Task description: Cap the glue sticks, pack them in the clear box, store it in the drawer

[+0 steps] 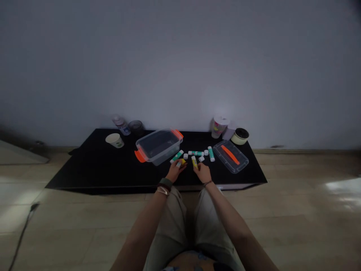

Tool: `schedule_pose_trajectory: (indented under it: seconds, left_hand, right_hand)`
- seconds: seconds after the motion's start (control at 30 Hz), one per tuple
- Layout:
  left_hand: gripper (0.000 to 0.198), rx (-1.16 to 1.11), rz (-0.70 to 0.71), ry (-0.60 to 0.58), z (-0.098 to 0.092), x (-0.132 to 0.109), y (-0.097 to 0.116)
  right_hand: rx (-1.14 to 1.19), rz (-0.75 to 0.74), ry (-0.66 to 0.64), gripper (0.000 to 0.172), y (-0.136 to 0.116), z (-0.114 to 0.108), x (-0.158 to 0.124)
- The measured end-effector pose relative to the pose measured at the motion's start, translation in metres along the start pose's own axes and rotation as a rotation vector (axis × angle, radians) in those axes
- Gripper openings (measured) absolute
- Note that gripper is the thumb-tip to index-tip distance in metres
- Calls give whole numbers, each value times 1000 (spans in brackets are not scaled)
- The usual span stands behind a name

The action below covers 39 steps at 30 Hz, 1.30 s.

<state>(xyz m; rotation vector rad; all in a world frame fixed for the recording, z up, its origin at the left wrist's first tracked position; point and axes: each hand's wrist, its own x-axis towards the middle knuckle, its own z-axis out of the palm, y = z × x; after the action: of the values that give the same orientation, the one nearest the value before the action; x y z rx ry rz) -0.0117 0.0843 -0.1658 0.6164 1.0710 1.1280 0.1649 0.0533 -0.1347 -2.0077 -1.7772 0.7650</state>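
Observation:
Several glue sticks lie on a low black table (98,165). My left hand (175,171) rests on the table with its fingers closed round a small yellow piece (183,162), beside a green glue stick (177,156). My right hand (202,172) pinches a yellow glue stick (194,161) at its lower end. Further green sticks (196,153) (211,153) and white caps (201,159) lie just beyond the hands. A clear plastic box (158,146) with orange latches stands open to the left of the sticks.
The box's clear lid (230,156) with an orange strip lies at the right. A paper cup (115,140), a bottle (120,124) and a dark jar (135,127) stand at the back left. A printed cup (219,127) and a tape roll (240,136) stand at the back right.

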Motion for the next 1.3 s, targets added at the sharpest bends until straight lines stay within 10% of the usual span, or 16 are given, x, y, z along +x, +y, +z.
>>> schedule_pose_trajectory:
  seconds: [0.33,0.7,0.97,1.3]
  left_hand:
    - [59,89,65,-150,3,-9,7]
    - [42,277,215,-217,39,-31,18]
    - [50,278,205,-257,63,-44,68]
    - [51,368,214,-584,88,-81,82]
  right_hand:
    - [463,-113,-169,13,1,12,-25]
    - [249,-197,-40,28,-16,-12,-29]
    - [29,-217,-134,36,-42,-46,-55]
    - [-472,-158,-103,32,-83,-78,-82]
